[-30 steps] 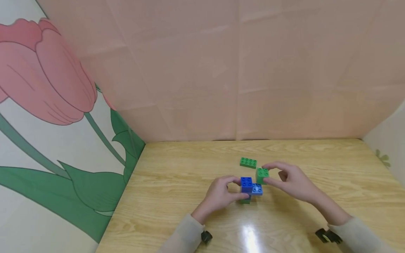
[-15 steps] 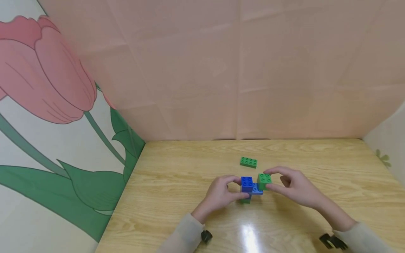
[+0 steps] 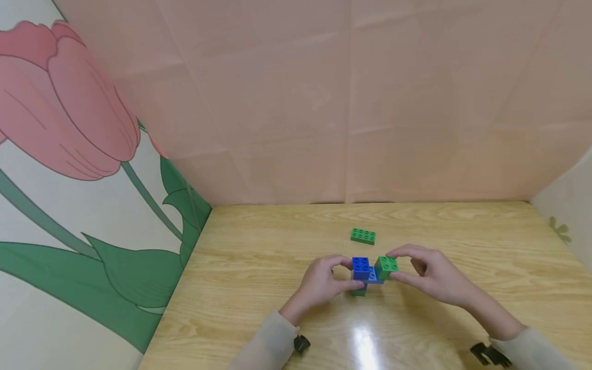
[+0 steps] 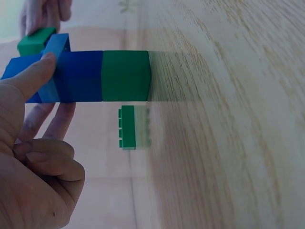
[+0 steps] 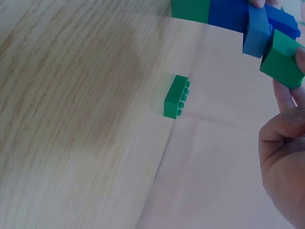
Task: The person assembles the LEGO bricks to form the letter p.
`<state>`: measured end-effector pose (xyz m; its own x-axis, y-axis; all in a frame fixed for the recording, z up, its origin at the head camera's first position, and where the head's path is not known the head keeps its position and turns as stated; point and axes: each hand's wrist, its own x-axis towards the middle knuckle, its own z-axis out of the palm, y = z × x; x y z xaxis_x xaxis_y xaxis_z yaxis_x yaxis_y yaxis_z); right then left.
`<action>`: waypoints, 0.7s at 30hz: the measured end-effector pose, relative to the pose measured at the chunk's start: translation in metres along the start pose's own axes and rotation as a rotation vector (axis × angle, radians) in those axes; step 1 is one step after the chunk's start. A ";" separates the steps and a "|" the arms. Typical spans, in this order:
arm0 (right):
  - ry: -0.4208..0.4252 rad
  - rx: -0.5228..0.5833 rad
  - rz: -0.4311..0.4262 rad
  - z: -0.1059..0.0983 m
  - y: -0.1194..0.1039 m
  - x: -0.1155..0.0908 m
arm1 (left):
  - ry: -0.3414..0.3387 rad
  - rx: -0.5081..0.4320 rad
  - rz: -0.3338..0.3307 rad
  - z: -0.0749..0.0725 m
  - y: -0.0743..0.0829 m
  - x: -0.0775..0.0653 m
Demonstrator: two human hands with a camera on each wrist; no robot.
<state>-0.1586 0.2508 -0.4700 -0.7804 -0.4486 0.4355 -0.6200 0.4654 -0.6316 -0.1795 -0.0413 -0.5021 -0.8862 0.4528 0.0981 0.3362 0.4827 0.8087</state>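
A small stack of toy building bricks stands on the table: a green brick (image 4: 126,75) at the bottom, a dark blue brick (image 4: 80,76) above it, then a light blue plate (image 3: 373,276) jutting right, and another dark blue brick (image 3: 361,267) on top. My left hand (image 3: 321,285) pinches the stack near the plate between thumb and fingers. My right hand (image 3: 432,275) pinches a green square brick (image 3: 386,267) over the plate's jutting end. In the right wrist view that green brick sits tilted against the plate; whether its studs are joined I cannot tell.
A flat green brick (image 3: 363,236) with two rows of studs lies on the wooden table (image 3: 259,241) behind the stack. A pink cloth (image 3: 287,128) hangs along the table's back edge. A tulip-patterned panel (image 3: 92,205) borders the left.
The green square brick in my right hand has moved slightly right and toward me, then down onto the light blue plate's end. My left hand and the stack have stayed in place.
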 end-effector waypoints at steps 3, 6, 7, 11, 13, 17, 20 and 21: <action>0.002 -0.028 -0.023 -0.001 -0.002 0.000 | 0.002 0.001 0.002 0.000 0.000 0.000; 0.004 -0.053 -0.048 -0.002 -0.004 0.001 | 0.004 0.002 0.002 -0.001 0.000 0.000; 0.003 -0.060 -0.055 -0.002 -0.005 0.002 | 0.004 0.004 0.001 -0.001 0.000 0.000; -0.002 -0.091 -0.069 -0.002 -0.011 0.004 | 0.003 0.001 -0.004 -0.001 0.000 0.000; -0.005 -0.111 -0.071 -0.003 -0.014 0.005 | 0.000 -0.004 -0.006 -0.001 0.000 0.000; -0.011 -0.143 -0.074 -0.004 -0.017 0.007 | -0.006 -0.013 -0.006 -0.001 0.001 -0.001; -0.013 -0.147 -0.071 -0.004 -0.018 0.007 | -0.008 -0.016 -0.004 -0.001 0.001 -0.001; -0.013 -0.147 -0.070 -0.004 -0.017 0.007 | -0.009 -0.016 -0.002 -0.001 0.001 -0.001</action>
<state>-0.1537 0.2425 -0.4536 -0.7346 -0.4931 0.4660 -0.6785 0.5389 -0.4992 -0.1787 -0.0419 -0.5013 -0.8839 0.4588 0.0910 0.3290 0.4717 0.8180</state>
